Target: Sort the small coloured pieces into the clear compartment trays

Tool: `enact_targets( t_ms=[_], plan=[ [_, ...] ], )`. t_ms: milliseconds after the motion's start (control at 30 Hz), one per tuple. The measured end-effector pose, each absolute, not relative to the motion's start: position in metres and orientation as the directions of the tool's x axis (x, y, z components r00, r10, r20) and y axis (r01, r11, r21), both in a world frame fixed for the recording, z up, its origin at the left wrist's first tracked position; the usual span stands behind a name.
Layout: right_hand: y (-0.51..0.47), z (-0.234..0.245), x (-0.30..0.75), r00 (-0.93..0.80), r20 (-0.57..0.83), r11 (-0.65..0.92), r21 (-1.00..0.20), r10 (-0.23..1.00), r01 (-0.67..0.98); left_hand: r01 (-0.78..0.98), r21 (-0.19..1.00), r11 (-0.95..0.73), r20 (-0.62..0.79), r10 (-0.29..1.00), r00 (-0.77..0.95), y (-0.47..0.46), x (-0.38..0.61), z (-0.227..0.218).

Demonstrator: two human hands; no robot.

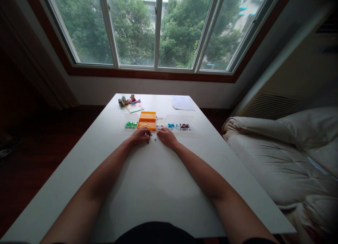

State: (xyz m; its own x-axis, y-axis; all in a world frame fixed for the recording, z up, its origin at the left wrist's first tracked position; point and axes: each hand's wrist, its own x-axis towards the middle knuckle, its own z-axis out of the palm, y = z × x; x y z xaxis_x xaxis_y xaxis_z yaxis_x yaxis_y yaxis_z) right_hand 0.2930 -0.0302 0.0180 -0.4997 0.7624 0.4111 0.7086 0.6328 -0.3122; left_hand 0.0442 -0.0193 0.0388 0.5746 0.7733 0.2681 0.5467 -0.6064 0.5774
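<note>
Just in front of the orange open case (147, 123), my left hand (141, 134) is curled with thumb and fingertips together. Whatever lies between them is too small to make out. Across a narrow gap, my right hand (166, 135) is bent low over the table, its fingers drawn together. I cannot see what its fingertips hold, if anything. Between and below the hands are a small blue piece (155, 140) and a small dark piece (148, 142). Many tiny pale pieces lie in the case's near half.
Clear boxes hold green pieces (131, 124), blue pieces (172, 126) and dark brown pieces (184, 126). Farther back on the white table (158, 184) are small colourful figures (126, 101), a printed card (135, 108) and white papers (182, 103). A covered sofa (280, 156) stands at right.
</note>
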Motion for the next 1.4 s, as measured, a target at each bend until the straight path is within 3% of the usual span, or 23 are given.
enact_targets(
  t_ms=[767, 1400],
  plan=[
    [-0.025, 0.011, 0.292, -0.545, 0.439, 0.686, -0.283, 0.714, 0.671, 0.522, 0.565, -0.639, 0.288, 0.745, 0.602, -0.014, 0.041, 0.030],
    [-0.024, 0.006, 0.284, -0.653, 0.483, 0.811, -0.306, 0.583, 0.498, 0.478, 0.593, -0.648, 0.305, 0.730, 0.611, -0.011, 0.041, 0.025]
  ],
)
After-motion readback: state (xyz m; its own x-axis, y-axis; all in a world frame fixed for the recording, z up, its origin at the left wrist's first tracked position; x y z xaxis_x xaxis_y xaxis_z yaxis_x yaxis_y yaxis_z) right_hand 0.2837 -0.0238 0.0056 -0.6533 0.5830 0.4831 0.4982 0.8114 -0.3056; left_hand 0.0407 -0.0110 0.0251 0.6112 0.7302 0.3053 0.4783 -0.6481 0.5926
